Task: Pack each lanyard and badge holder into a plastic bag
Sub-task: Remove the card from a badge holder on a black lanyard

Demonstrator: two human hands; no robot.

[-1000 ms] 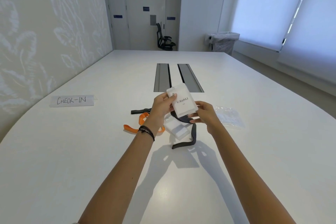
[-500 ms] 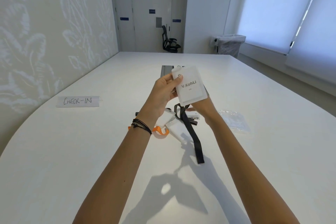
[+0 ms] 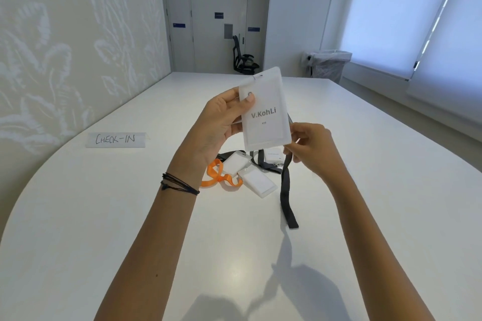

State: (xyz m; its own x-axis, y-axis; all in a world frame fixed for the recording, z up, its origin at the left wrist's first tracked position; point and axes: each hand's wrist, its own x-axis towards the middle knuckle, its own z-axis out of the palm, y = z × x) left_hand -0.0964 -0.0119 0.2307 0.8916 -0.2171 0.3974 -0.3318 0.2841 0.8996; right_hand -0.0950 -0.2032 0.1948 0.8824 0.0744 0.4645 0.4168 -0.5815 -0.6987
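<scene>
Desk (image 3: 104, 216), white, rounded at the near left corner. Paper sign (image 3: 116, 139), hand-lettered "CHECK-IN", flat near the left edge. Left hand (image 3: 221, 122), raised above the middle of the desk, dark cord bracelet (image 3: 180, 186) on the wrist; fingers curled behind a badge holder (image 3: 264, 112), thumb pressed on its front near the upper left corner. The badge holder is frosted white, printed "V.KohLi", held upright in the air with a slight tilt, clear of the desk. Orange lanyard (image 3: 221, 174), looped, lying on the desk below the left wrist. Second badge holder (image 3: 258, 184), flat on the desk, at the orange lanyard's right end. Third badge holder (image 3: 234, 161), just behind it, partly hidden by the left hand. Black lanyard (image 3: 285, 190), a strap that comes from behind the held badge holder's right edge, passes through the right hand and hangs with its lower end reaching down to the desk. Right hand (image 3: 310, 146), beside the held badge holder's lower right corner, fingertips pinching the black lanyard. Lined bin (image 3: 328, 62), on the floor beyond the far right corner.
</scene>
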